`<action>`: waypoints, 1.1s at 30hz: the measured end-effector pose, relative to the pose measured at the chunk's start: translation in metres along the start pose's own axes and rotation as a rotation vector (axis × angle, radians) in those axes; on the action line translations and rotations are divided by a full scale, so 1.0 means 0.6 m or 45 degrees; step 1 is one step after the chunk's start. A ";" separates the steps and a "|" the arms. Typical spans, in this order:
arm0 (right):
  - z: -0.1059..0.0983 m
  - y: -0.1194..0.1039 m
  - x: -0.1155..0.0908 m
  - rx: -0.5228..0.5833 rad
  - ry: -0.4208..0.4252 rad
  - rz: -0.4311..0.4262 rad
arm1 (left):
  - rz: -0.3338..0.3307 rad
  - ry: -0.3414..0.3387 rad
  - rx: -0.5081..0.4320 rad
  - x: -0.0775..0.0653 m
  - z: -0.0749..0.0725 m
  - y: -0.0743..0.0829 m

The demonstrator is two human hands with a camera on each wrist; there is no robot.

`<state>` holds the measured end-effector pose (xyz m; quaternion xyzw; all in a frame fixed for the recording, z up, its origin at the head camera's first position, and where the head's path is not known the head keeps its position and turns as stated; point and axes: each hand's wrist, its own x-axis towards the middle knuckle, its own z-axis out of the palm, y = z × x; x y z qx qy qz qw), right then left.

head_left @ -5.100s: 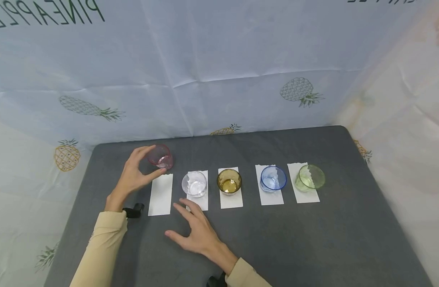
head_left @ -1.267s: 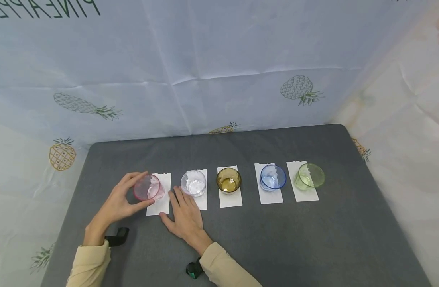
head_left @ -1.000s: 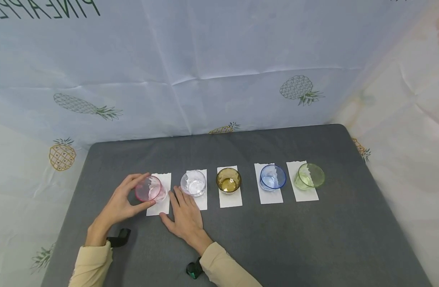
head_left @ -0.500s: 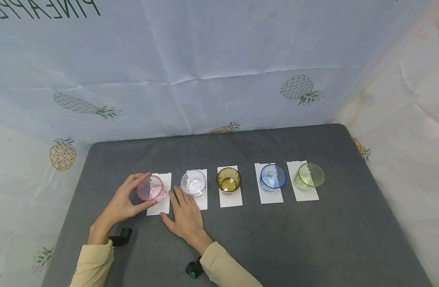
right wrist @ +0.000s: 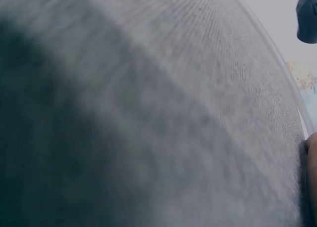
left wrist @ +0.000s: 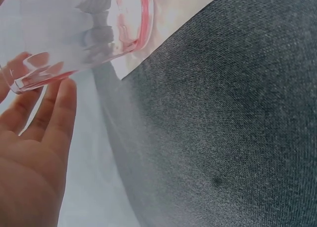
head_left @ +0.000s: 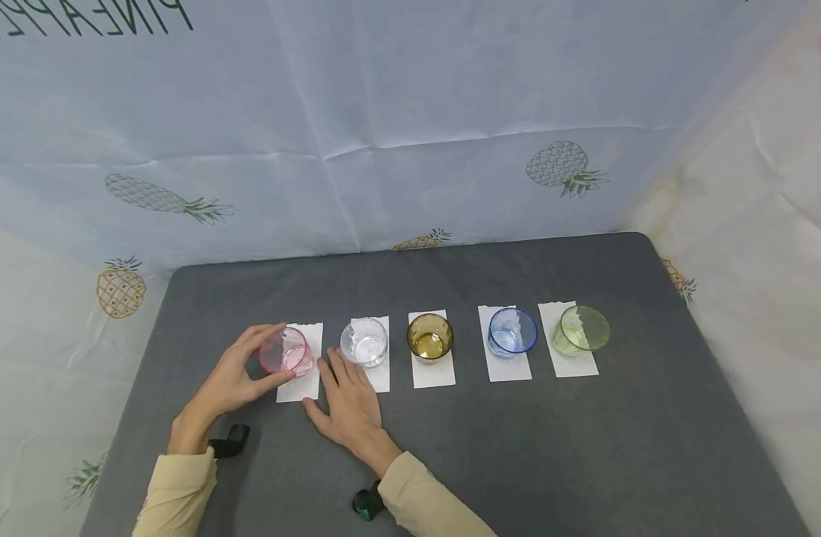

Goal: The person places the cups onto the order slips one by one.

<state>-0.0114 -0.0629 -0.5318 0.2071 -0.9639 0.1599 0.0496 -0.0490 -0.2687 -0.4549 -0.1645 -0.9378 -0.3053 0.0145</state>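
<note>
My left hand [head_left: 234, 378] grips a pink-tinted clear glass [head_left: 285, 351] near its rim, thumb on the near side and fingers on the far side. The glass's base is over the leftmost white paper slip [head_left: 299, 389]. From close up, the left wrist view shows this glass [left wrist: 89, 29] with its pink edge, and the fingers [left wrist: 60, 111] along its side. My right hand [head_left: 352, 406] lies palm down with fingers extended, between that slip and the one under a colourless glass [head_left: 365, 342]. In the right wrist view only a sliver of the hand shows.
Further right along the row, an amber glass [head_left: 429, 338], a blue glass [head_left: 512, 332] and a green glass [head_left: 581, 330] each stand on a white slip. The dark grey table [head_left: 584, 447] ends at a pineapple-print curtain [head_left: 417, 89] behind.
The pink glass has come forward from behind the leftmost slip onto it, in my left hand. My right hand has lowered to the table. Over the last second, the glass shifted slightly right.
</note>
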 end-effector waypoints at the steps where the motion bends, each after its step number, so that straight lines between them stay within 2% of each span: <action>1: -0.001 0.000 -0.001 0.013 0.014 -0.008 | -0.008 0.001 0.007 0.000 0.000 0.000; 5: -0.007 0.002 -0.004 0.056 0.050 -0.039 | -0.022 0.007 0.015 -0.002 0.002 0.000; 12: -0.024 0.005 -0.015 0.064 0.080 -0.123 | -0.013 0.023 -0.044 -0.007 0.006 -0.001; 18: -0.056 0.018 -0.035 0.083 0.161 -0.240 | 0.010 0.063 -0.053 -0.016 0.006 0.003; 22: -0.089 0.032 -0.049 0.126 0.268 -0.325 | 0.012 0.083 -0.032 -0.024 0.002 0.013; 27: -0.147 0.057 -0.064 0.174 0.408 -0.398 | 0.005 0.128 0.039 -0.032 -0.005 0.026; 30: -0.184 0.086 -0.074 0.217 0.469 -0.399 | -0.012 0.158 0.081 -0.035 -0.011 0.033; 33: -0.218 0.133 -0.085 0.235 0.508 -0.357 | -0.026 0.171 0.109 -0.039 -0.017 0.037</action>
